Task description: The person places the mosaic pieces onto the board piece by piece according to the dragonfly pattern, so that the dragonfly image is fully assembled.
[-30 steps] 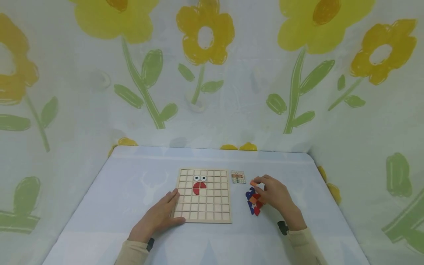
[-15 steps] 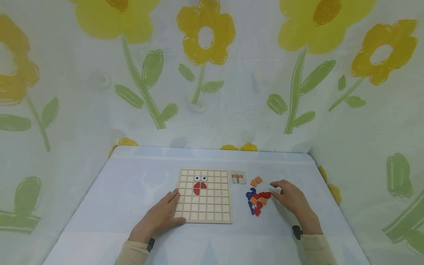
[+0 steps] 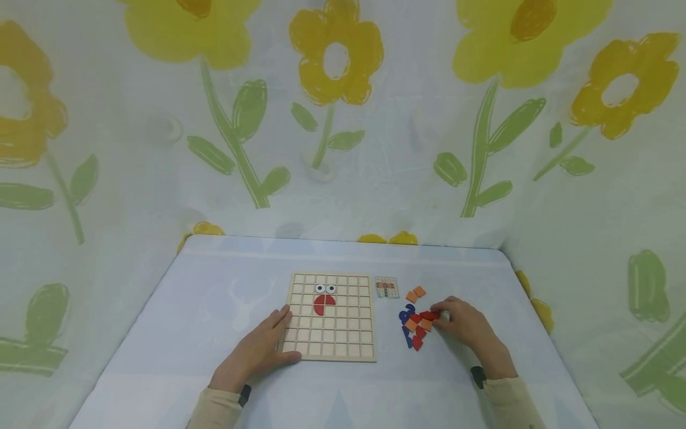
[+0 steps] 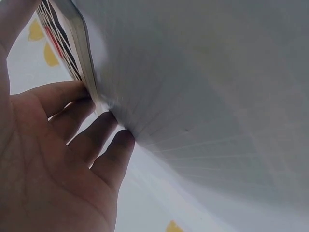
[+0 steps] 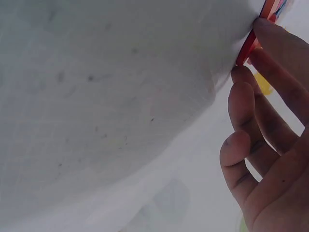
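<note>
Here, a red piece (image 3: 427, 316) lies on the table (image 3: 214, 333), right of the blue pieces (image 3: 404, 316), pinched between thumb and fingertips of the right hand (image 3: 468, 327). Two orange squares (image 3: 411, 297) lie farther back. To the left, past a small pattern card (image 3: 387, 287), the gridded board (image 3: 348, 335) bears two eye pieces (image 3: 331, 289) and red shapes (image 3: 324, 304). The left hand (image 3: 262, 345), fingers loosely extended, rests along the board's near left edge.

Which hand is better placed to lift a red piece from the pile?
The right hand, probably: it touches a red piece in the pile. The left hand is at the left edge of the grid board, farther away.
</note>
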Tool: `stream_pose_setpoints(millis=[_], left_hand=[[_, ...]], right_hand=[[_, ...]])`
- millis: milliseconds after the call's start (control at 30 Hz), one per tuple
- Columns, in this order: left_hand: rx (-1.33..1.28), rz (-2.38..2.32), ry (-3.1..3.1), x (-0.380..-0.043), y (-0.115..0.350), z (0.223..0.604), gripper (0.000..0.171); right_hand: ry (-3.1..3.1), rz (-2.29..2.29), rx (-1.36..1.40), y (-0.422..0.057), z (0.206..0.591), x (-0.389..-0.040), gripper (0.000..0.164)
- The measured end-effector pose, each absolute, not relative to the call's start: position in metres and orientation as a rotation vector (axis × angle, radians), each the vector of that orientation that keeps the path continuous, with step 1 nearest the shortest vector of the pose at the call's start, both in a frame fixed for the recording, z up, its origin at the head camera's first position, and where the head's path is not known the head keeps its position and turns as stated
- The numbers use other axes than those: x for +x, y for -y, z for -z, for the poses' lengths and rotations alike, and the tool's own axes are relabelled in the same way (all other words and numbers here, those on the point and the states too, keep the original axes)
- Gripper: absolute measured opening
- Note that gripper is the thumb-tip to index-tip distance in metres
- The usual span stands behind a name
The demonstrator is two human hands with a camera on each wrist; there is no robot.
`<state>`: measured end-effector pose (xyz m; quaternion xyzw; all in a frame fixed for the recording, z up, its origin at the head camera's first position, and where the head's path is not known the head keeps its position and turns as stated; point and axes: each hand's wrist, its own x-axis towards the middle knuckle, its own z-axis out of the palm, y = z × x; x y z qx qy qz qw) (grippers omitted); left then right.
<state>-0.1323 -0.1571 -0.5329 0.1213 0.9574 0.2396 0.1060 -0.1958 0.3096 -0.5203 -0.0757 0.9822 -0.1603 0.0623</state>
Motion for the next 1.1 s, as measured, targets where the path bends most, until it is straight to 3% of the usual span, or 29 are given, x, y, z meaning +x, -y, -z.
stream_pose_setpoints(millis=[533,1100], left_hand=[[0.377,-0.71,-2.821,-0.1319,0.159,0.532,0.101],[0.384,-0.703,-2.82,-0.1317,0.1578,0.5311,0.101]], right_hand=[[-2.986,0.481,-0.212,-0.3084,0.5224,-0.1973,0.024],[-3.074,0.467,-0.187,-0.3047,0.5146,-0.1989,0.03]])
